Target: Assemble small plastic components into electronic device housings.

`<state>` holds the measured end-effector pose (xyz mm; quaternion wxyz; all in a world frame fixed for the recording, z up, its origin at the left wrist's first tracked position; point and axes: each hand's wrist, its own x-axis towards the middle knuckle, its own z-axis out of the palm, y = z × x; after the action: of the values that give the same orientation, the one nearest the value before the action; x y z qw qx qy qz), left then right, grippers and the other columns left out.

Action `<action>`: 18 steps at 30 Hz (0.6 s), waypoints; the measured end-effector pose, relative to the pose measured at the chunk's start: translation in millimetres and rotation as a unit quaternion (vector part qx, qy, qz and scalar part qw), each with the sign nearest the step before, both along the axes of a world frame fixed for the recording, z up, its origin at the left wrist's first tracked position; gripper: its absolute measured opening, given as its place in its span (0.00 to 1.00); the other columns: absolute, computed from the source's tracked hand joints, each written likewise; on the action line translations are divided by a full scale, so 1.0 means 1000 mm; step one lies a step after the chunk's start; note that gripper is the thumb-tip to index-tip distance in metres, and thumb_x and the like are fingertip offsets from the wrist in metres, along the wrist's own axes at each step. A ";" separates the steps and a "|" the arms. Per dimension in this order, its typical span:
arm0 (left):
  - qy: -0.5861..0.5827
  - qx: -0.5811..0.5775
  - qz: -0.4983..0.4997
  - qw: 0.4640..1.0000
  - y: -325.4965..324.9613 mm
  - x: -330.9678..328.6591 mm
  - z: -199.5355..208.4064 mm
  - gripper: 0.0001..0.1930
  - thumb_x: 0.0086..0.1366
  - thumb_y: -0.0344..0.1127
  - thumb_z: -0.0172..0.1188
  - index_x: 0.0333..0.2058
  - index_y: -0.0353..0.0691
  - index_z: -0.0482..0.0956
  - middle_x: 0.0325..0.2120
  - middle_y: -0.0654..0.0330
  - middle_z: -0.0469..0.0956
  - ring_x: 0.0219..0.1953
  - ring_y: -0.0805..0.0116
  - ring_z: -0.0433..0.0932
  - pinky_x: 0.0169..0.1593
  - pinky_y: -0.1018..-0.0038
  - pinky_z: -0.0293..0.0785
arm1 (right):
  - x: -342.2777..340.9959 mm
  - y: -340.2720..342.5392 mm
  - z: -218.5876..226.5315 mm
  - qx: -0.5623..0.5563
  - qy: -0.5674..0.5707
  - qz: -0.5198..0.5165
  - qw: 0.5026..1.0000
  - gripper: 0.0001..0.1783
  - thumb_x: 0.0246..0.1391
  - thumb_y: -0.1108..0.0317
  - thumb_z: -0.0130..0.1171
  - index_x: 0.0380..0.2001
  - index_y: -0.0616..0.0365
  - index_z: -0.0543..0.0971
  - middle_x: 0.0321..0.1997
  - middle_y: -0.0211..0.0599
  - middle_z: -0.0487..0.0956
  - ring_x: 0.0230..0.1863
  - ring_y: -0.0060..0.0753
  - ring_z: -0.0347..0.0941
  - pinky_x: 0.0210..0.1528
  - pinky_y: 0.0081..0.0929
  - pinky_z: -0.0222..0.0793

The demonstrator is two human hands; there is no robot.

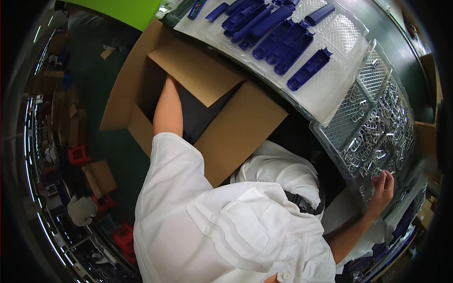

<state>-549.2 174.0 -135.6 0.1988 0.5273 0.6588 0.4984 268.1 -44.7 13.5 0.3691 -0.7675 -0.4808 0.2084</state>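
Note:
My left forearm (168, 113) reaches down into an open cardboard box (240, 129) at my left. A raised flap (196, 70) covers my left hand, so its fingers and anything in them are hidden. Dark material (196, 111) shows inside the box. Out to the right, my right hand (382, 189) is raised at the near edge of a clear tray (337, 125) with many bent metal wire clips (384, 127). Its fingers are closed together at the tips; whatever they may hold is too small to make out.
Dark blue plastic housings (309, 69) lie in a clear plastic tray (325, 96) on the bench ahead. A bright green panel (125, 12) stands at the far left. Red stools (79, 154) and another carton (99, 178) are on the green floor at left.

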 end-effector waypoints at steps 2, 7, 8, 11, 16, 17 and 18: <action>0.015 -0.031 -0.022 0.999 0.030 0.024 -0.017 0.24 0.73 0.45 0.58 0.59 0.34 0.78 0.52 0.51 0.84 0.55 0.55 0.82 0.60 0.65 0.75 | -0.005 -0.005 0.021 -0.108 0.021 -0.031 0.993 0.10 0.72 0.63 0.60 0.44 0.59 0.81 0.28 0.25 0.77 0.28 0.11 0.70 0.29 0.14 0.63; 0.019 -0.109 -0.115 0.987 0.088 0.179 -0.085 0.23 0.74 0.45 0.57 0.58 0.33 0.78 0.51 0.51 0.84 0.53 0.54 0.82 0.59 0.64 0.76 | -0.044 0.009 0.024 0.003 0.050 0.041 0.998 0.11 0.71 0.66 0.60 0.48 0.62 0.81 0.35 0.30 0.83 0.34 0.15 0.76 0.37 0.15 0.71; 0.026 -0.121 -0.133 0.983 0.093 0.206 -0.092 0.23 0.74 0.45 0.57 0.57 0.33 0.78 0.50 0.51 0.84 0.53 0.54 0.82 0.58 0.64 0.76 | -0.043 0.005 0.021 -0.002 0.057 0.040 0.998 0.11 0.71 0.67 0.60 0.50 0.62 0.81 0.38 0.32 0.84 0.38 0.17 0.78 0.41 0.16 0.74; 0.069 -0.146 -0.152 0.975 0.110 0.240 -0.110 0.22 0.74 0.45 0.57 0.57 0.33 0.79 0.50 0.51 0.84 0.52 0.54 0.83 0.58 0.63 0.77 | -0.049 0.000 0.024 -0.008 0.131 0.016 0.991 0.11 0.69 0.71 0.61 0.51 0.63 0.81 0.42 0.35 0.86 0.43 0.20 0.81 0.47 0.20 0.78; 0.181 -0.178 -0.125 0.959 0.118 0.211 -0.131 0.22 0.75 0.45 0.56 0.56 0.32 0.79 0.49 0.51 0.84 0.51 0.54 0.83 0.56 0.62 0.78 | -0.047 -0.002 0.012 0.064 0.150 -0.005 0.987 0.11 0.68 0.78 0.59 0.52 0.64 0.78 0.43 0.37 0.84 0.46 0.26 0.83 0.46 0.22 0.81; 0.207 -0.183 -0.115 0.954 0.117 0.200 -0.132 0.22 0.75 0.45 0.56 0.55 0.32 0.79 0.48 0.51 0.84 0.51 0.53 0.83 0.56 0.62 0.78 | -0.049 -0.001 0.012 0.065 0.150 -0.007 0.986 0.11 0.68 0.78 0.59 0.52 0.64 0.78 0.43 0.37 0.84 0.46 0.26 0.83 0.46 0.22 0.81; 0.233 -0.188 -0.105 0.948 0.115 0.187 -0.131 0.22 0.75 0.45 0.56 0.55 0.32 0.79 0.48 0.51 0.84 0.50 0.53 0.83 0.55 0.61 0.79 | -0.051 0.001 0.013 0.064 0.160 -0.008 0.985 0.10 0.68 0.78 0.59 0.50 0.65 0.78 0.43 0.37 0.84 0.46 0.26 0.83 0.46 0.22 0.81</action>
<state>-362.1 289.3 -266.3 0.1867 0.6476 0.7098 0.2050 217.6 -43.3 26.1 0.4917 -0.7026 -0.4218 0.2945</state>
